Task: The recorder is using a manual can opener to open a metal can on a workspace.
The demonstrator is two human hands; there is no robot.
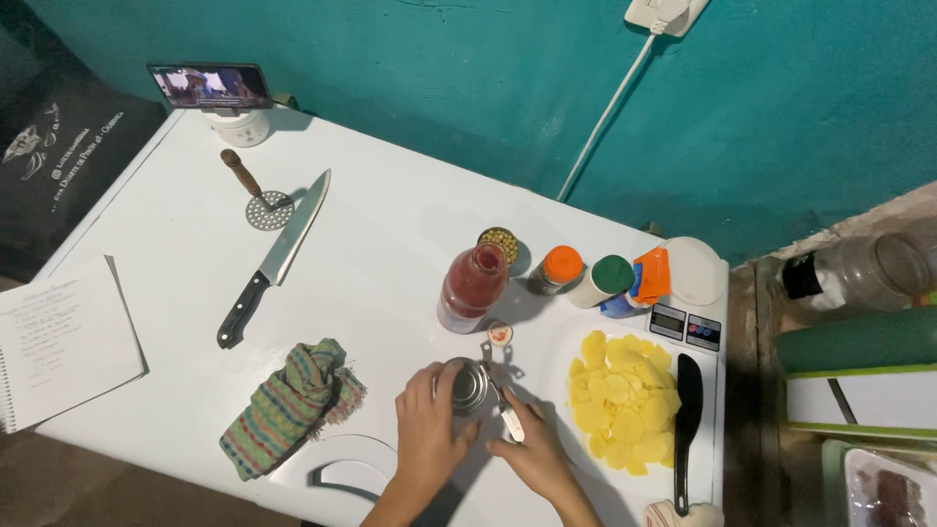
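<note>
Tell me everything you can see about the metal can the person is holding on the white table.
The can is a small, shiny silver metal cylinder standing upright near the front edge of the white table, just left of the heap of sliced potatoes. The left hand wraps around its left side. The right hand holds a white-handled can opener against its right rim. Its top reflects light; whether the lid is cut cannot be told. No label shows.

Chef's knife (pixel 274 258) and masher (pixel 256 195) on white table (pixel 390 215); striped cloth (pixel 285 403), sliced potatoes (pixel 623 398).
</note>
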